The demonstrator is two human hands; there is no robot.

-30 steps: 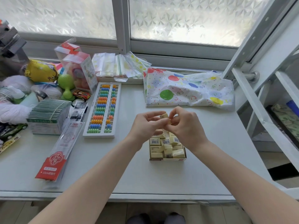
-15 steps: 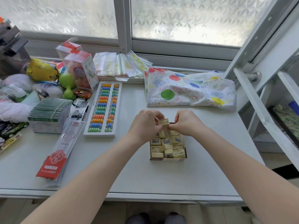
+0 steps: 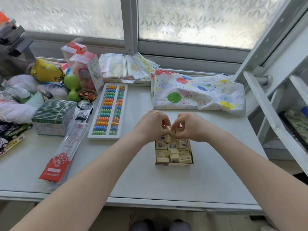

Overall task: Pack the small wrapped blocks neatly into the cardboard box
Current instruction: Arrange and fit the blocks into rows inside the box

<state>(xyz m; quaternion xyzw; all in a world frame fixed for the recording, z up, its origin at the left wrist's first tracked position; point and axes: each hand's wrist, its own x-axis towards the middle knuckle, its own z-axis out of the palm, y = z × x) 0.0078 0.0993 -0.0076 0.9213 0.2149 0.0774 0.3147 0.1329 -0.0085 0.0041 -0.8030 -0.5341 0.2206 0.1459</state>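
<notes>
Left grip (image 3: 152,125): I see its fingers curled, pinching a wrapped block (image 3: 168,138) at the box's far end.
Right grip (image 3: 190,126): fingers curled onto the same cluster of blocks; exactly which one I can't tell.
Cardboard box (image 3: 174,163): on the counter (image 3: 166,182), blocks jumbled inside.
Abacus (image 3: 108,110): left of the box, apart.

White table (image 3: 166,184) under a frosted window, small cardboard box (image 3: 174,163) of wrapped blocks (image 3: 173,151) near its middle, colourful abacus (image 3: 108,110) to the left, red ruler packet (image 3: 64,154), balloon-print bag (image 3: 196,94) behind, toys heaped far left.
</notes>
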